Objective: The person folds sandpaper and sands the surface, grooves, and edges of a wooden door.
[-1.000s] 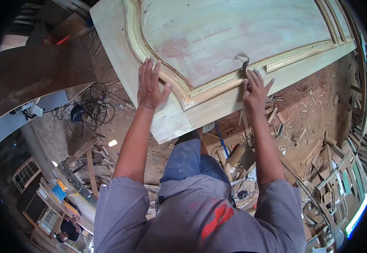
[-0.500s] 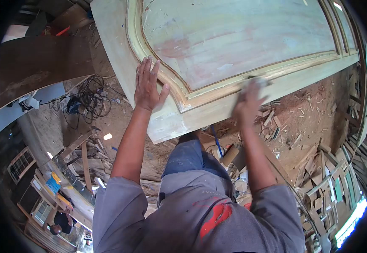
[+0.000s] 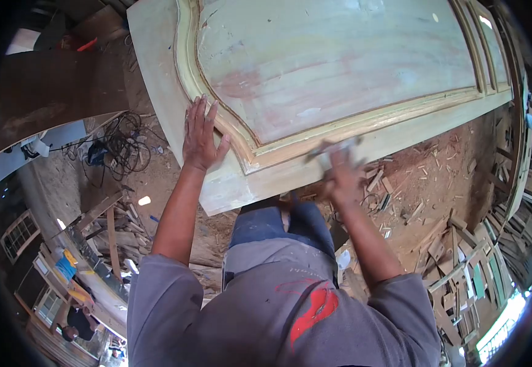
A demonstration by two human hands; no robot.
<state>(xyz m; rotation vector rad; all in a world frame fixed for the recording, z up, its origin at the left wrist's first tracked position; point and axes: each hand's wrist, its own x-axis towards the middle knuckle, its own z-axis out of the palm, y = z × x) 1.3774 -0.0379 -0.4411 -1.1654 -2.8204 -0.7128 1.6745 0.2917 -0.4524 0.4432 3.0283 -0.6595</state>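
Observation:
A large pale wooden door panel (image 3: 339,67) with raised moulding (image 3: 290,153) along its border lies tilted in front of me. My left hand (image 3: 202,139) rests flat on the corner by the curved moulding, fingers stretched out, holding nothing. Over the near straight edge, my right hand (image 3: 343,178) is closed on a small greyish piece of what looks like sandpaper (image 3: 344,144), pressed at or close to the moulding. Motion smears this hand and the piece, so its exact shape cannot be made out.
Wood offcuts (image 3: 376,183) litter the dirt floor below the panel. Tangled black cables (image 3: 119,147) lie at left near a dark brown board (image 3: 52,104). Stacked scrap wood (image 3: 468,275) stands at right. Another person (image 3: 81,323) is at the far lower left.
My right hand has moved a little left and down along the moulding with the greyish piece. The left hand keeps its place on the panel; the whole view has shifted slightly.

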